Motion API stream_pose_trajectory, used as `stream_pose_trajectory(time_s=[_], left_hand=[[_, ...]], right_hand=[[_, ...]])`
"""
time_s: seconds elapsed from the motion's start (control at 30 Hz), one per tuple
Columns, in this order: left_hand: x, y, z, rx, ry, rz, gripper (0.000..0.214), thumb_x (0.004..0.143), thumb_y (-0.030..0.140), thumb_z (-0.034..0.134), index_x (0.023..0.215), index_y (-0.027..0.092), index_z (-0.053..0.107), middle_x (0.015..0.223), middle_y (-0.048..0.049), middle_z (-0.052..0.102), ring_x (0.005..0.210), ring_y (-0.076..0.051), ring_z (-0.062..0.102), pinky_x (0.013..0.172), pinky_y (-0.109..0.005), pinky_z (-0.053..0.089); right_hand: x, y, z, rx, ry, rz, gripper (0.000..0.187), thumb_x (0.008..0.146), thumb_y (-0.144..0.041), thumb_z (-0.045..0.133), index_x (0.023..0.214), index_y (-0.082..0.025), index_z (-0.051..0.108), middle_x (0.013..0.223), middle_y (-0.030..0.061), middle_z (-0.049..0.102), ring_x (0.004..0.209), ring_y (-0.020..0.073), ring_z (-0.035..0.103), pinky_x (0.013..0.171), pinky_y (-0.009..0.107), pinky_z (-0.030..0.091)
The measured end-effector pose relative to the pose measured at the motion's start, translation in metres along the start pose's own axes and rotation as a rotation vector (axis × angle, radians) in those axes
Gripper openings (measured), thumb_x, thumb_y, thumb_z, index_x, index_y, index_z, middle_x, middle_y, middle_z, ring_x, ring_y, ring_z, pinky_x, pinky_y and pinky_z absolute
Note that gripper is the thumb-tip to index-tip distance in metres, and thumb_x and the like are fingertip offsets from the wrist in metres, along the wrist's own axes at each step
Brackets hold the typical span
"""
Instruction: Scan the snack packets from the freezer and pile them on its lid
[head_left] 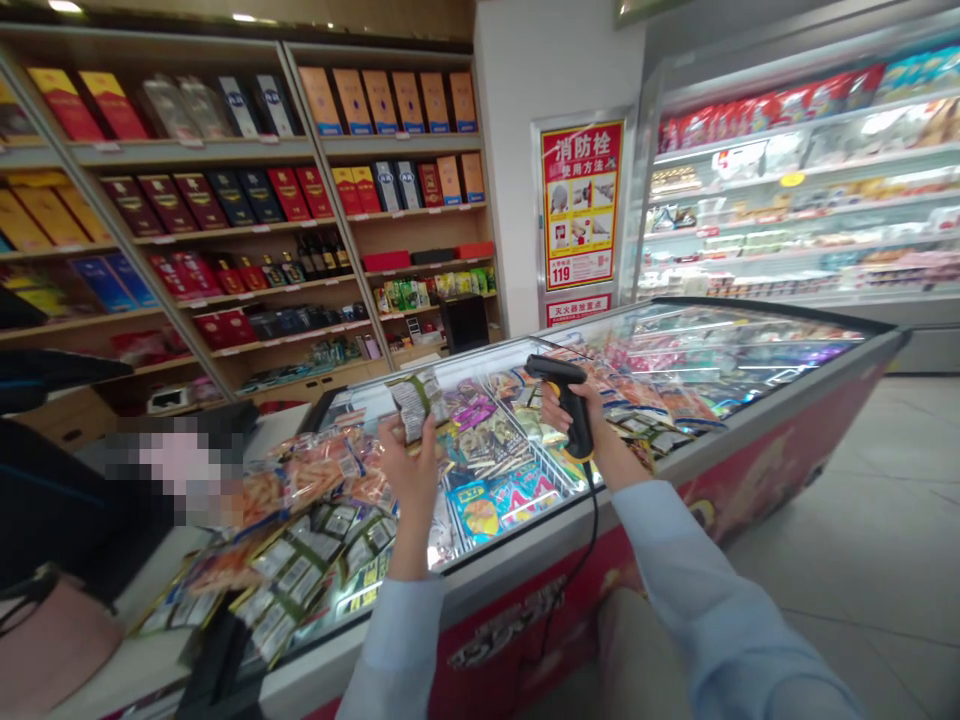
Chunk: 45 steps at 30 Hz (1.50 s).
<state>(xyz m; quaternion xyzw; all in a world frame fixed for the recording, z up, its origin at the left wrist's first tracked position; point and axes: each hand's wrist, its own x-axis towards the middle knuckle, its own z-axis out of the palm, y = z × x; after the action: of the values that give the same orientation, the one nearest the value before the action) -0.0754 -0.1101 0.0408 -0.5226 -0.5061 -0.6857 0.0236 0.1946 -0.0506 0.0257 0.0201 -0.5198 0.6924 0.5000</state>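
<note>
My left hand (409, 465) grips a small snack packet (412, 402) upright, its printed back turned toward me. In my right hand (574, 410) is a black barcode scanner (571, 390) with yellow trim, fingers wrapped round its handle. The scanner's head points left, toward the packet, with a gap between them. A dark cable (592, 530) hangs from the handle down the freezer's front. Both hands are above the glass top of a chest freezer (517, 565). More green-and-gold packets (300, 575) lie in a heap at the left, beside orange snack bags (319, 470).
Further packets (656, 430) lie on the glass to the right of the scanner. Shelves of boxed goods (240, 195) line the back wall. An open refrigerated display (802, 215) stands at the right. A pink bag (56, 640) and dark equipment (60, 510) occupy the left side.
</note>
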Motion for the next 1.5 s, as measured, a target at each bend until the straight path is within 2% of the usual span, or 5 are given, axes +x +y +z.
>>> stream_pose_trajectory(time_s=[0.3,0.5,0.87,1.1,1.5], left_hand=[[-0.004,-0.063,-0.126,0.351,0.321,-0.101,0.053,0.072,0.060,0.060,0.098,0.015,0.056,0.084,-0.0086,0.065,0.074,-0.022,0.063,0.074,-0.036,0.049],[-0.017,-0.103,-0.169,0.537,0.291,-0.193,0.055,0.074,0.062,0.056,0.101,0.015,0.057,0.083,-0.0100,0.065,0.076,-0.027,0.063,0.070,-0.038,0.048],[-0.031,-0.144,-0.181,0.659,0.291,-0.140,0.056,0.079,0.057,0.050,0.106,0.009,0.058,0.100,-0.0190,0.062,0.105,-0.036,0.055,0.097,-0.053,0.037],[-0.033,-0.132,-0.181,0.650,0.328,-0.002,0.061,0.077,0.046,0.060,0.124,0.008,0.048,0.128,-0.0225,0.052,0.127,-0.035,0.044,0.107,-0.052,0.028],[-0.037,-0.128,-0.184,0.665,0.285,-0.033,0.029,0.078,0.038,0.055,0.098,0.017,0.057,0.105,-0.0148,0.063,0.108,-0.033,0.054,0.097,-0.048,0.034]], right_hand=[[0.059,0.095,0.061,0.064,-0.055,0.118,0.029,0.071,-0.046,0.053,0.078,-0.021,0.044,0.042,-0.0071,0.038,0.035,0.0106,0.031,0.035,0.022,0.026],[0.088,0.168,0.095,0.103,-0.078,0.236,0.031,0.070,-0.049,0.053,0.081,-0.020,0.046,0.045,-0.0053,0.041,0.037,0.0123,0.036,0.036,0.024,0.028],[0.094,0.257,0.110,0.124,-0.155,0.451,0.037,0.071,-0.050,0.054,0.085,-0.016,0.051,0.048,-0.0033,0.047,0.041,0.0123,0.043,0.039,0.023,0.035],[0.090,0.266,0.108,0.130,-0.077,0.572,0.040,0.076,-0.053,0.053,0.089,-0.015,0.055,0.050,-0.0020,0.050,0.042,0.0125,0.047,0.040,0.022,0.035],[0.089,0.272,0.103,0.191,-0.052,0.532,0.039,0.081,-0.054,0.049,0.089,-0.016,0.055,0.051,-0.0021,0.051,0.041,0.0130,0.047,0.038,0.022,0.036]])
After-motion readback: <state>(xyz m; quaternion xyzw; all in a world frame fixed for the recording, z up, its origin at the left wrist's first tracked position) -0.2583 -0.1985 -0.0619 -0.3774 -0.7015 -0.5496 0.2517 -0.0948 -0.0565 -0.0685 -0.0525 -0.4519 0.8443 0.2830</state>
